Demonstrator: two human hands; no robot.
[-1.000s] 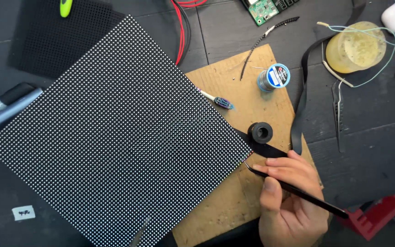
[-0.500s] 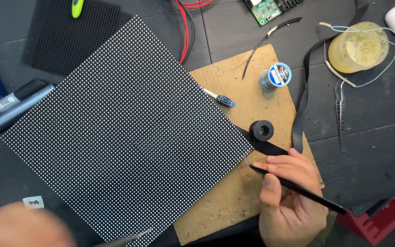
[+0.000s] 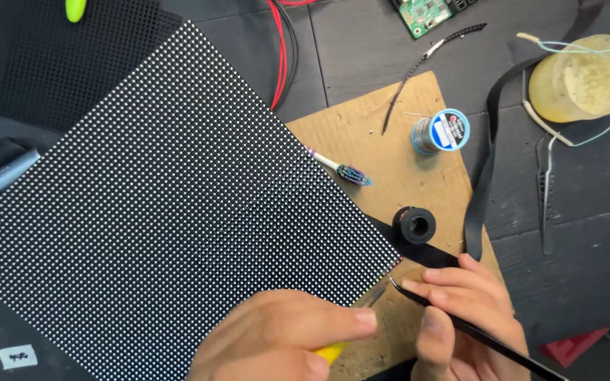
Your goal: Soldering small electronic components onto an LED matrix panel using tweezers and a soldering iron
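A large black square panel (image 3: 164, 212) covered in a grid of small white dots lies turned like a diamond on the bench. My right hand (image 3: 460, 317) grips black tweezers (image 3: 474, 331), their tip at the panel's right corner. My left hand (image 3: 284, 339) sits at the bottom centre, closed on a yellow-handled tool (image 3: 340, 346) whose thin metal tip points at the same corner, close to the tweezers' tip.
A cardboard sheet (image 3: 390, 134) carries a toothbrush (image 3: 340, 169), a solder spool (image 3: 439, 132) and a black tape roll (image 3: 414, 224). A black strap (image 3: 485, 162), metal tweezers (image 3: 546, 190), a yellowish round tub (image 3: 580, 77), a green circuit board (image 3: 425, 10), red wires (image 3: 280, 49) and a second dark panel (image 3: 51, 63) surround it.
My left hand has come in from the bottom left to the panel's right corner with the yellow-handled tool. My right hand with the tweezers stays there.
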